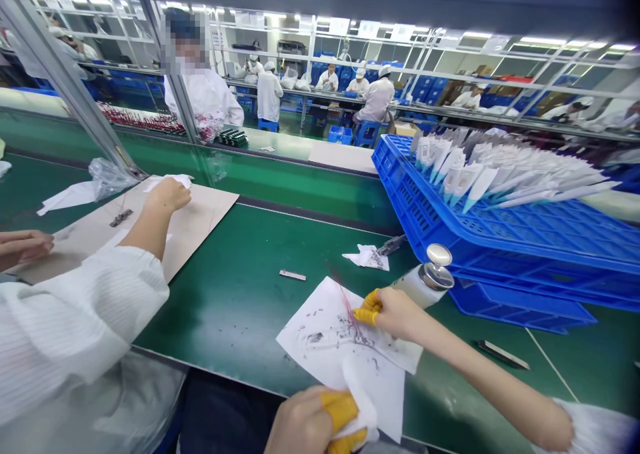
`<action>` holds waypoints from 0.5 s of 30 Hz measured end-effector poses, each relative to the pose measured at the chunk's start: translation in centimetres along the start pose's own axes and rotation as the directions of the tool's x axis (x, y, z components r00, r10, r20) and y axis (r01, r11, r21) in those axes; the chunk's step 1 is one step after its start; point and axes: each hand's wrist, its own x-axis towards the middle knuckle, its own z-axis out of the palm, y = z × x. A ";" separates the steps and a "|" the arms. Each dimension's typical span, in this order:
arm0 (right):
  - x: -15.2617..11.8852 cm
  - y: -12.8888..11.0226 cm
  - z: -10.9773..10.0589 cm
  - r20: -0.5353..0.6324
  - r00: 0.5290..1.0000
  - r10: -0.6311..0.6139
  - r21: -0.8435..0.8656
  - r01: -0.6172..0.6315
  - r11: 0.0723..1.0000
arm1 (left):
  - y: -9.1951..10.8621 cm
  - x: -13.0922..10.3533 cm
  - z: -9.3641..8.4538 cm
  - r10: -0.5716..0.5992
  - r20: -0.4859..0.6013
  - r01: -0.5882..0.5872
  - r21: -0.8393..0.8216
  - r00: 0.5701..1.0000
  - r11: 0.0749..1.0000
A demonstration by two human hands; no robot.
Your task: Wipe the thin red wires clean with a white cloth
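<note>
My left hand [313,419], with yellow finger cots, is at the bottom edge, closed on a folded white wipe [361,391]. My right hand [395,311], also in yellow finger cots, is pinched on a bundle of thin red wires [347,304] above a white paper sheet [303,317]. Small dark scraps are scattered over that sheet. Right behind my right hand stands a white pump bottle [425,284] with a metal top, partly hidden by the hand. Farther back, a small flat metallic strip [293,275] lies on the green table [220,307].
A blue crate [425,221] bearing many white, teal-tipped pieces [475,181] stands at right. A dark slim tool [503,355] lies below it. A crumpled white wipe [367,257] sits nearby. At left, a co-worker's arm [155,231] reaches over a beige board [200,221].
</note>
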 end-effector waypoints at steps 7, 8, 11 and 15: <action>1.5 -1.1 -0.2 0.009 1.000 -0.008 -0.074 0.009 0.997 | -1.1 1.9 3.3 0.309 -0.335 -0.218 0.283 0.890 0.934; 1.6 -1.2 -0.1 0.014 1.000 -0.004 -0.088 0.005 0.996 | -1.0 2.1 3.7 0.318 -0.352 -0.211 0.308 0.880 0.928; 1.7 -1.6 0.2 0.006 1.000 0.024 -0.138 -0.023 0.990 | -1.0 2.2 4.9 0.325 -0.349 -0.181 0.387 0.879 0.904; 1.5 -2.4 0.3 -0.020 0.999 0.036 -0.206 -0.039 0.978 | -1.9 1.8 6.8 0.331 -0.321 -0.171 0.438 0.888 0.883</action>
